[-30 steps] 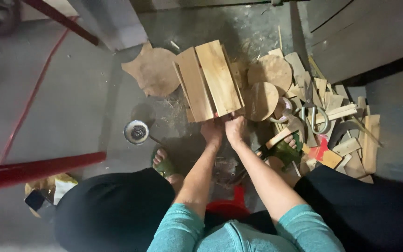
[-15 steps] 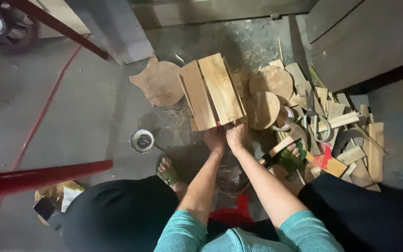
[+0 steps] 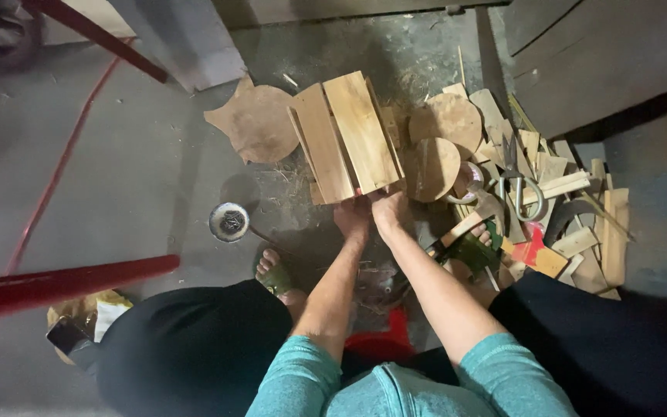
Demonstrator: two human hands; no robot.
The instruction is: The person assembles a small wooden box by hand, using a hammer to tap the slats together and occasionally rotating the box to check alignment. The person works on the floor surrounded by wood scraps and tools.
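Both our hands, left hand [image 3: 351, 215] and right hand [image 3: 390, 207], grip closed on the slatted wooden crate [image 3: 349, 137] at its near edge.

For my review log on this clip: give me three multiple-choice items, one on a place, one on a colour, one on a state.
1. Where does the small round tin lie?
A. left of the hands
B. on the crate
C. among the scraps

2. What colour are the sleeves?
A. red
B. teal
C. white

3. How do the left hand and right hand meet the slatted wooden crate?
A. both at its near edge
B. one only
C. neither

Answers: 1 A, it sits on bare floor to their left; 2 B, both forearms end in teal cuffs; 3 A, both hands touch that edge.
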